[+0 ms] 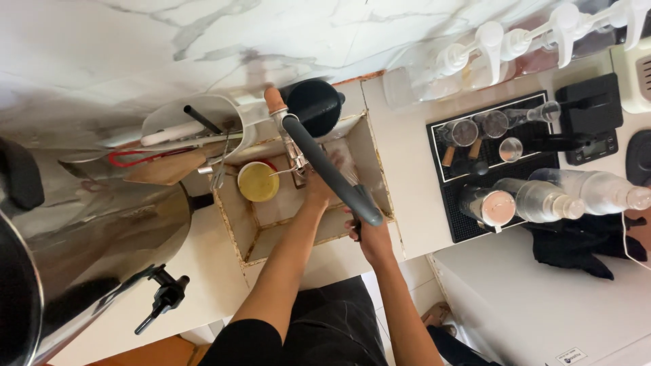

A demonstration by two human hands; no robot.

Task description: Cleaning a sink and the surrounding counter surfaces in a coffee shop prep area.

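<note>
Item: whisk (344, 168), wire head, blurred by motion, inside the small sink (380, 177) under the tap. Handle hidden within the left hand (319, 191), which appears closed around it; the exact grip cannot be made out.

Handling, as judged: light, springy wires, slippery when wet; best taken by the stiff handle, not the loops, which would bend.

Right hand (369, 237): just nearer the person than the left-hand grip, at the sink's front rim, fingers curled on something dark below the end of the grey faucet lever (329, 169); what it clamps cannot be told.

Beside the grip, farther into the sink: yellow-filled cup (258, 181) and metal tap body (293, 146).

Beyond the grip: black round lid (313, 105), white utensil jug (203, 122).

Well to the left: large steel urn (95, 237) with black spigot (163, 295).

Well to the right: black bar mat (468, 224) holding jiggers and clear bottles (576, 193); pump dispensers (502, 44) at the wall.
</note>
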